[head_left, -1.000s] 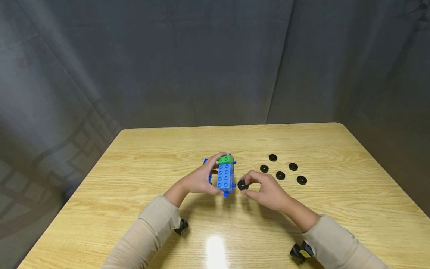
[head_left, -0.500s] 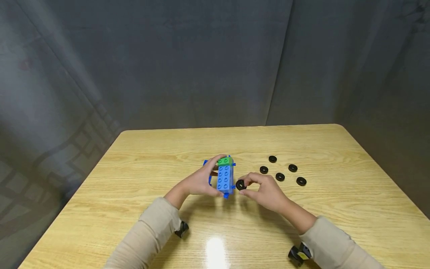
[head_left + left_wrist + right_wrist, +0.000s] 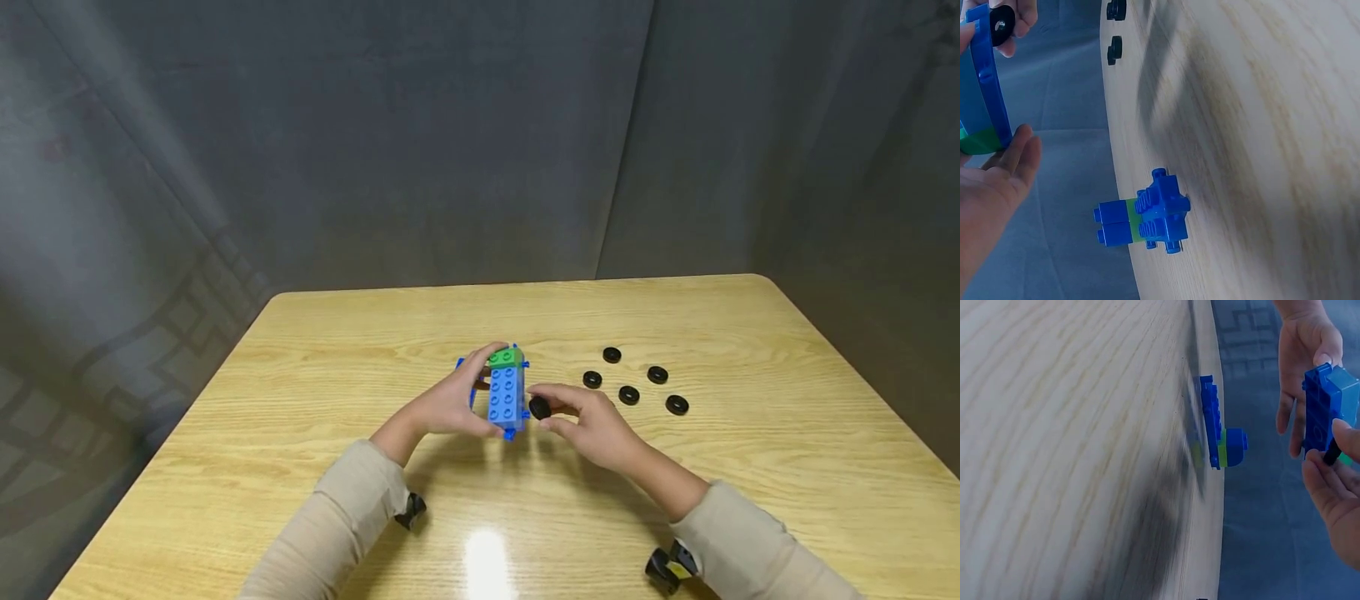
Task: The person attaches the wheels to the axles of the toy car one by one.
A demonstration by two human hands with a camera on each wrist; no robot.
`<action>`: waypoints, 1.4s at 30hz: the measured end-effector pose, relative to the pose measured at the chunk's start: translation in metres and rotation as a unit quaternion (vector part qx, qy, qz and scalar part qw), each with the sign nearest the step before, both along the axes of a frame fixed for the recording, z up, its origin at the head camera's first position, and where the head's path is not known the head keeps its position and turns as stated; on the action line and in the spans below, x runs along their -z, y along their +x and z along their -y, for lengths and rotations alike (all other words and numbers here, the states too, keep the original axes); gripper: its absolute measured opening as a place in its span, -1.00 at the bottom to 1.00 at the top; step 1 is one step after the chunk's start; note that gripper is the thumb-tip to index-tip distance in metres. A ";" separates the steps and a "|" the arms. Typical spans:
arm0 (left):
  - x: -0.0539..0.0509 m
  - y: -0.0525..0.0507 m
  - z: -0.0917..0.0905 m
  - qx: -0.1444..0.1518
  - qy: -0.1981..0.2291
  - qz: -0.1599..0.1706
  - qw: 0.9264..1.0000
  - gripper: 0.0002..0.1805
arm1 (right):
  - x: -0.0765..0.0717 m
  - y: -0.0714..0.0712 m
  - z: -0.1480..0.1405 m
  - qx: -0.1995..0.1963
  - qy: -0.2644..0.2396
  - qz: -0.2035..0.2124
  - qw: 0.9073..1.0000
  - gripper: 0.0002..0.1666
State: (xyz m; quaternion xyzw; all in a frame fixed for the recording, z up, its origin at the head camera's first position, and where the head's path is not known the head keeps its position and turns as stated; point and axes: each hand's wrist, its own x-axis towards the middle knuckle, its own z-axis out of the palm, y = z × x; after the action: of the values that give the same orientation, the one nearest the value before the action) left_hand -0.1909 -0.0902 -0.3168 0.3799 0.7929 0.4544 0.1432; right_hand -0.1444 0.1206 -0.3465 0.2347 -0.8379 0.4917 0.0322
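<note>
A blue toy-brick car body with a green brick at its far end is held above the table. My left hand grips it from the left, fingers at the far end and thumb at the near end. Small blue pegs stick out of its right side. My right hand pinches a black toy wheel beside the near peg. In the left wrist view the wheel is right against the car body; whether it sits on the peg I cannot tell.
Several black wheels lie loose on the wooden table, right of my right hand. A second blue and green brick car stands on the table, mostly hidden behind my left hand in the head view. A grey curtain hangs behind.
My right hand has moved the wheel slightly left and turned it, so its open face no longer shows to the head camera. The left hand keeps the car body almost still.
</note>
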 end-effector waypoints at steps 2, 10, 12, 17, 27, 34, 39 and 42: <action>0.009 -0.005 0.001 -0.004 -0.004 -0.009 1.000 0.10 | 0.000 0.000 0.000 -0.009 -0.006 0.007 1.000 -0.59; 0.014 -0.010 -0.001 -0.018 -0.022 -0.029 0.999 0.13 | 0.001 0.000 0.000 -0.014 -0.020 0.023 0.999 -0.63; 0.013 -0.010 -0.001 -0.017 -0.027 -0.027 0.999 0.13 | 0.001 0.000 0.000 -0.022 -0.030 0.028 0.999 -0.63; 0.013 -0.011 -0.003 -0.010 -0.027 -0.022 0.999 0.12 | 0.003 0.001 -0.001 -0.034 -0.048 0.042 0.997 -0.63; 0.017 -0.008 -0.006 -0.023 -0.030 -0.035 0.999 0.10 | 0.003 0.003 -0.003 -0.037 -0.051 0.051 0.997 -0.64; 0.023 -0.006 -0.004 -0.044 -0.030 -0.064 0.996 0.09 | 0.003 0.005 -0.002 -0.040 -0.063 0.052 0.996 -0.65; 0.023 -0.006 -0.004 -0.035 -0.012 -0.066 0.997 0.09 | 0.001 0.006 -0.002 -0.036 -0.056 0.048 0.997 -0.65; 0.023 -0.006 -0.004 -0.036 -0.010 -0.063 0.997 0.08 | 0.000 0.006 -0.002 -0.034 -0.052 0.049 0.997 -0.65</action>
State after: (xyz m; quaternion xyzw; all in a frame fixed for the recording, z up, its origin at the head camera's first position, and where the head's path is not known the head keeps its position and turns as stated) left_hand -0.1968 -0.0859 -0.3397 0.3775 0.8181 0.4264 0.0800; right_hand -0.1380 0.1229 -0.3470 0.2362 -0.8033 0.5466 -0.0135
